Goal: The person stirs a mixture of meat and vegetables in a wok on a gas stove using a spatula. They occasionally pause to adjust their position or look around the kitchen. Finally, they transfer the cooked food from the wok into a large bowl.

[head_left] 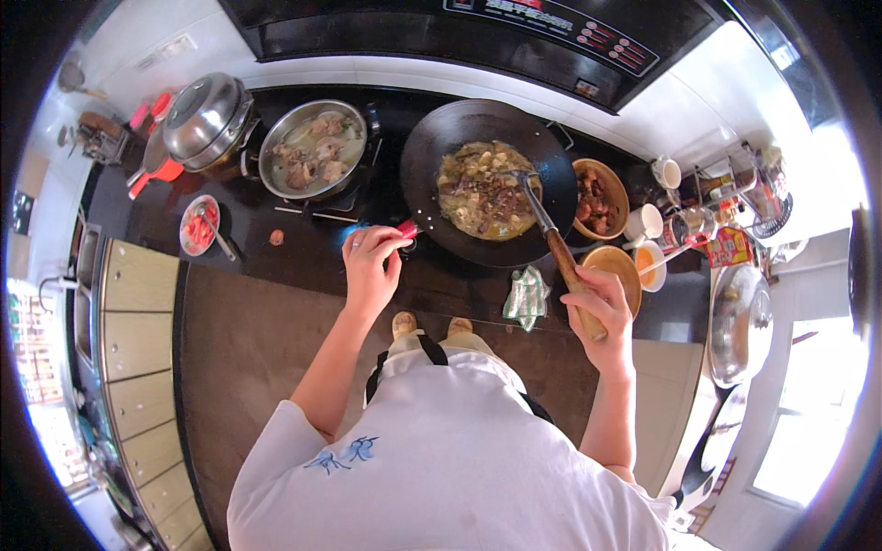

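Observation:
My left hand is closed, its fingers curled at the red handle of a wide dark wok. Chopped, brownish food in a yellowish liquid covers the wok's middle. In my right hand is a spatula, gripped by its long wooden handle. Its metal head rests in the food, partly hidden there. A green-and-white checked cloth lies on the counter between my hands, below the wok.
Left of the wok, a steel pot holds meat chunks in pale broth. A bowl of red pieces with a spoon sits farther left, near a lidded steel pot. Brown bowls, cups and a condiment rack crowd the right.

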